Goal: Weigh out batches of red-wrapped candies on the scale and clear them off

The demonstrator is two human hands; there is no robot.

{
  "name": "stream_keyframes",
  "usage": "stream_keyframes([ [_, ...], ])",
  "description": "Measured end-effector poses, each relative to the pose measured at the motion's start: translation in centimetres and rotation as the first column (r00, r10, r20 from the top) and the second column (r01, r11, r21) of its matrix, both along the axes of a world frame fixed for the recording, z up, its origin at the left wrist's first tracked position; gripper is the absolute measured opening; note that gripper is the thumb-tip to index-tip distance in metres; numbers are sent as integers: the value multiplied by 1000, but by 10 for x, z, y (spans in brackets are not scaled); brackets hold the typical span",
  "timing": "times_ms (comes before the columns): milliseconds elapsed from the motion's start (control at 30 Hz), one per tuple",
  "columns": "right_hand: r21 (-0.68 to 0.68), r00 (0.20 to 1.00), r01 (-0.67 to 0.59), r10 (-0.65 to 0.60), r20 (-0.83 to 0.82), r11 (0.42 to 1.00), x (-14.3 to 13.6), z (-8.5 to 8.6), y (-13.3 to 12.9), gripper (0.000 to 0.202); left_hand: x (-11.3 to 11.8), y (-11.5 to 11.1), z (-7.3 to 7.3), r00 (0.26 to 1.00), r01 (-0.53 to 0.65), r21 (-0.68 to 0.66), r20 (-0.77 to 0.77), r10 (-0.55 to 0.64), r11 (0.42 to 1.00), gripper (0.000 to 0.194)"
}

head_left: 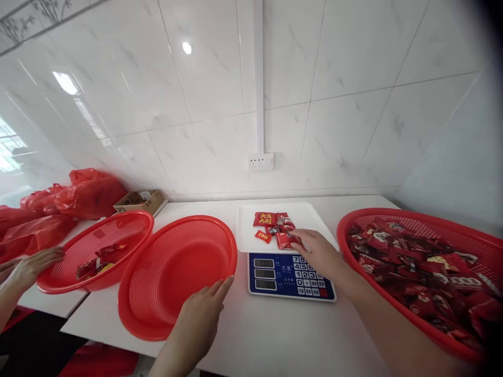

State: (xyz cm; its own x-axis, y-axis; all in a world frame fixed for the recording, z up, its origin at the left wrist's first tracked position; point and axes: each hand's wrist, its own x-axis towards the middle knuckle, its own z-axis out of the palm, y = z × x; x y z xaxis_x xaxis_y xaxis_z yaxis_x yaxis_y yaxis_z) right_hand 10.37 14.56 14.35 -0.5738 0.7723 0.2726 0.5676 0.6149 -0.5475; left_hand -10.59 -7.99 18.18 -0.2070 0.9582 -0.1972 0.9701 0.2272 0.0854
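Note:
My left hand (pixel 202 319) lies at the near right rim of a red plastic basket (pixel 129 309), fingers stretched out along the edge; nothing shows inside this basket. Over the white tray of a digital scale (pixel 291 276), my right hand (pixel 314 251) has its fingers closed on a small red snack packet (pixel 283 240). Several other red packets (pixel 264 219) lie loosely grouped on the tray just behind and left of those fingers. The scale's displays are too faint to read.
A large red basket (pixel 367 210) full of red packets stands at the right. At the left, another person's hand (pixel 37 264) touches a red basket (pixel 135 220) with a few packets. Red plastic bags (pixel 92 193) and a cardboard box (pixel 153 201) sit behind, near the tiled wall.

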Motion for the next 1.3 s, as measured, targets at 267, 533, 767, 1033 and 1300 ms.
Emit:
stream_keyframes([
  [267,-70,987,-3,14,158,998,-14,4,20,41,-33,6,-23,986,-133,169,-81,148,977,73],
  [533,-234,960,-193,135,-244,953,-69,49,-20,52,-30,4,-38,992,-98,284,-49,117,954,47],
  [767,-243,853,-344,193,-485,907,-67,51,-46,44,-27,4,-40,999,-2,506,-29,19,862,34],
  [1033,-754,927,-376,235,-294,538,-2,-44,-92,18,-9,67,-2,945,246,451,84,-316,858,28],
  [1300,-834,914,-402,218,-342,378,5,-79,-112,13,14,174,-3,903,428,142,-45,-426,892,32],
])
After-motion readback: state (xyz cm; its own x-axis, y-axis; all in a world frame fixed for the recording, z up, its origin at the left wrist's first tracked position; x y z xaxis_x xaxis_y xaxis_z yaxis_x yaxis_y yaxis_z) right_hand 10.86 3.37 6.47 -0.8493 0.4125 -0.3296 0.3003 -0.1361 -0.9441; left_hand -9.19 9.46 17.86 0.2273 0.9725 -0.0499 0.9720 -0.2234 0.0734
